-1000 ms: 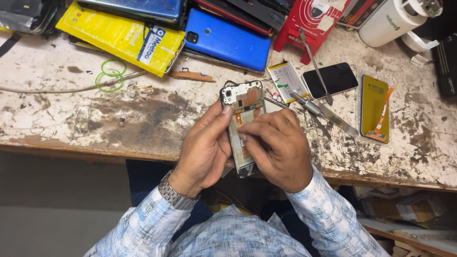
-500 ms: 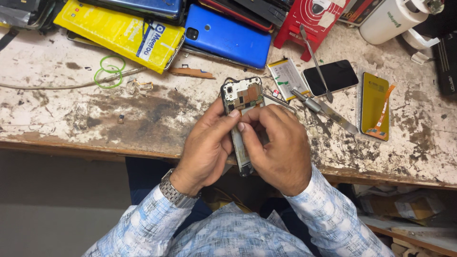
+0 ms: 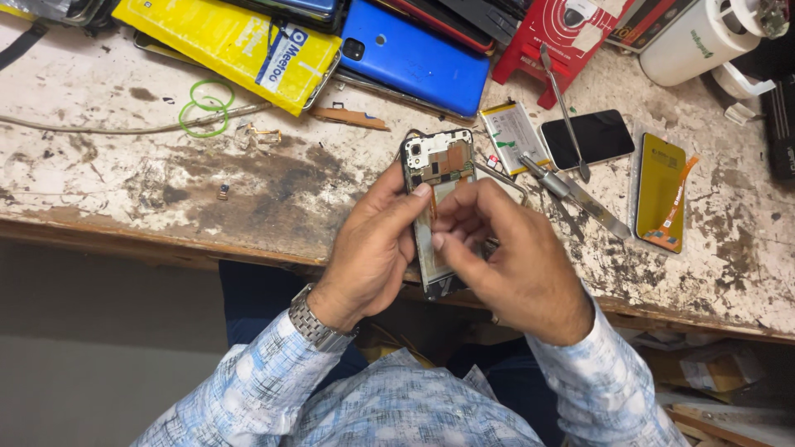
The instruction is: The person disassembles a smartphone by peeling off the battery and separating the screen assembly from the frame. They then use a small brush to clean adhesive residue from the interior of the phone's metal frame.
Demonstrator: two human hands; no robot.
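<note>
Left hand (image 3: 373,248) is closed round an opened phone (image 3: 436,194), held above the near desk (image 3: 166,199) edge, while right hand (image 3: 505,261) pinches at its inner parts, for which fine, steady fingertip control is judged needed.

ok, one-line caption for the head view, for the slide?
Both hands, left hand and right hand, hold an opened phone over a worn workbench.

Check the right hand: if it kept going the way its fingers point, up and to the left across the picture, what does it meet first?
Most likely the opened phone: the right hand has its fingertips at or just above the bare inner frame, which the left hand grips along its side. Actual contact is unclear from this angle.
</note>
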